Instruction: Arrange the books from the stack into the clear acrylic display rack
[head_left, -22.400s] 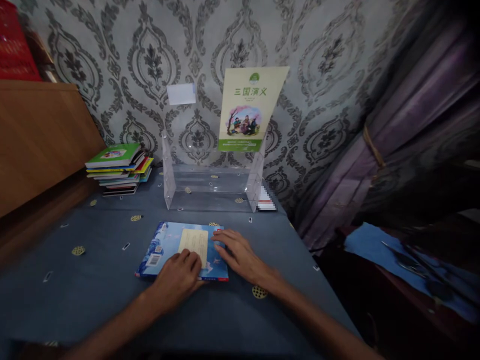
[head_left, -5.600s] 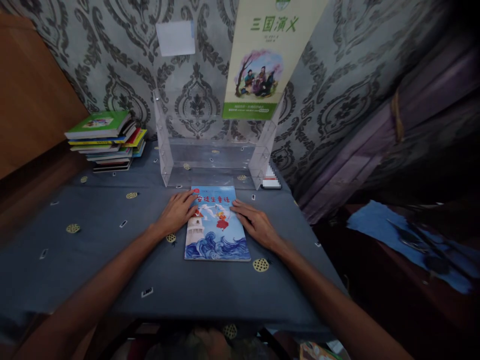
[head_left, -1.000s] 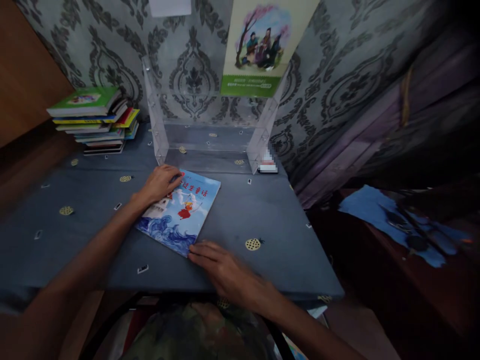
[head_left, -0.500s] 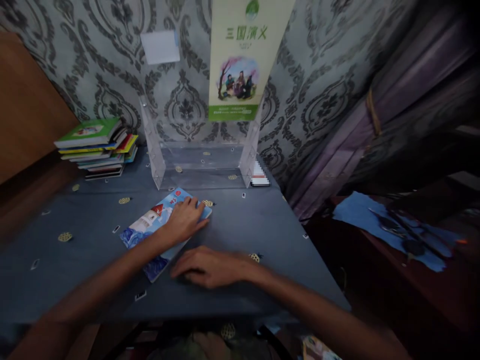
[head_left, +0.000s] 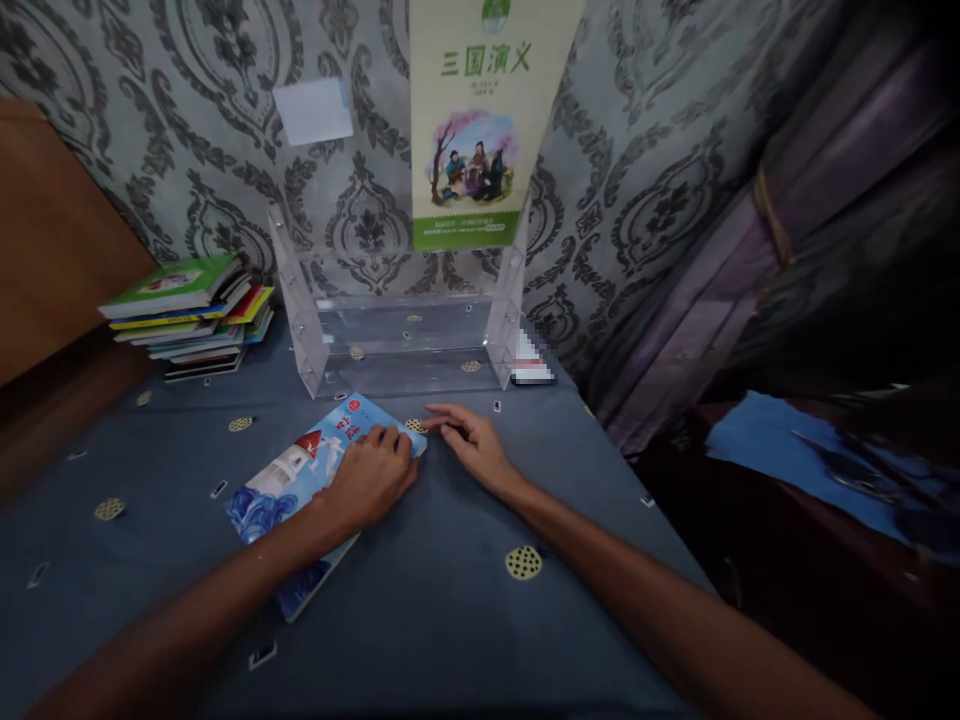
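the right hand [head_left: 480, 455] had just shifted up beside the top-right corner of the blue book [head_left: 289, 465], fingers loosely spread; so the left hand [head_left: 375, 470] alone steadied it, fingers bent (pinching or not, i couldn't tell), aslant on the table [head_left: 450, 620].

Patterned wallpaper [head_left: 637, 110] stretches between wooden furniture [head_left: 56, 245] and a tied purple curtain [head_left: 821, 190].
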